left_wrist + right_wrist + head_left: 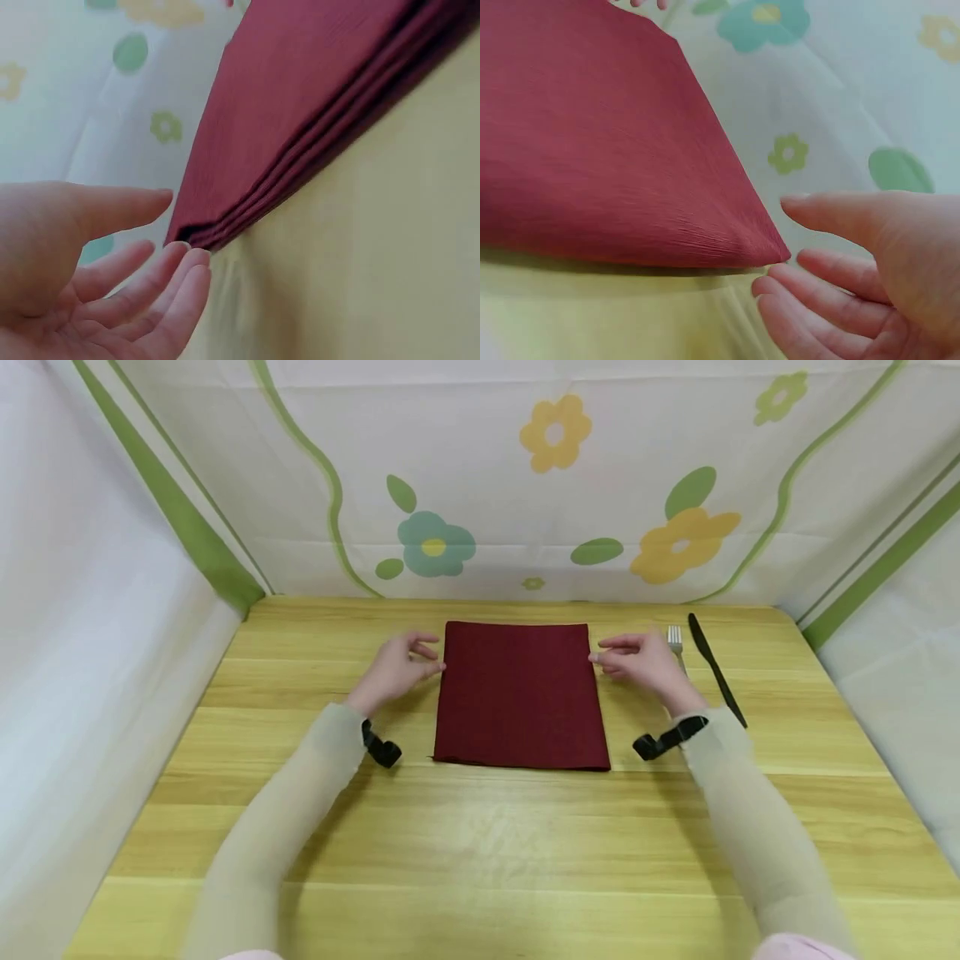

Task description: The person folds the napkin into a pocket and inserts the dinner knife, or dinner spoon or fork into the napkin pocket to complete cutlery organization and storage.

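Note:
A dark red folded cloth napkin (521, 697) lies on the wooden table, its layered folds showing along one side in the left wrist view. By its left edge is my left hand (401, 668), thumb apart from the loosely bent fingers (169, 289) close to a corner of the cloth. On the other side my right hand (637, 662) is beside the right edge, its thumb (832, 214) and fingers spread around the napkin's corner without pinching it. Whether any fingertip touches the cloth, I cannot tell.
A fork (675, 639), partly hidden by the right hand and wrist, lies to the right of the napkin. Beyond it is a black knife (716, 668). White curtains with printed flowers (480, 460) enclose the wooden table (495, 860) at the back and sides.

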{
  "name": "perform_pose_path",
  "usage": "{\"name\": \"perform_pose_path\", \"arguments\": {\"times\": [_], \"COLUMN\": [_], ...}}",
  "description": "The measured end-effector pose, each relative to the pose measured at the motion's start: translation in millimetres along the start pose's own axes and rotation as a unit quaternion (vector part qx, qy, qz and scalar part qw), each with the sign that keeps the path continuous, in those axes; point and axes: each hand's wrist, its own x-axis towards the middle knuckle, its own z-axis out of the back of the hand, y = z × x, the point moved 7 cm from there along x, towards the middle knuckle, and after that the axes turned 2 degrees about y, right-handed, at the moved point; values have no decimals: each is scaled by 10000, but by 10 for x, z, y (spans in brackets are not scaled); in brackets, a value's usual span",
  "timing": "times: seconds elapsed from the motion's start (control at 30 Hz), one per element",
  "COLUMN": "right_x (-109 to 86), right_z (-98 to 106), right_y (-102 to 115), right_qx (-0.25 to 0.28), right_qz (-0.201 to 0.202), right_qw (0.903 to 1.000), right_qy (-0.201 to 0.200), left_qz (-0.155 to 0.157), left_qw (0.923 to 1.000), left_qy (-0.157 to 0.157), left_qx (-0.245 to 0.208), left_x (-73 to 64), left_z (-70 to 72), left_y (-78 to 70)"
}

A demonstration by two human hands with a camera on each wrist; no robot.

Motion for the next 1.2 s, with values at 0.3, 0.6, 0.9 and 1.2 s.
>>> {"name": "perform_pose_path", "arguments": {"times": [0.3,0.6,0.9,1.2], "right_x": [-678,-992,-1023,-1036], "right_z": [-143,-349,-407,-441], "right_y": [-152,-312,-320,-360], "right_qx": [-409,-833,-631,-545], "right_qz": [-140,-494,-393,-403], "right_qw": [9979,9923,9943,9940], "right_qy": [491,768,770,864], "left_qz": [-1221,-1575,-1851,-1899], "left_qw": [9856,9730,9610,9586], "left_qy": [1088,1374,1572,1481], "left_qx": [429,984,1321,1518], "left_x": [-708,-920,-919,-925], "left_z": [-290,-404,-420,-413], "left_y": [-65,-39,-64,-59]}}
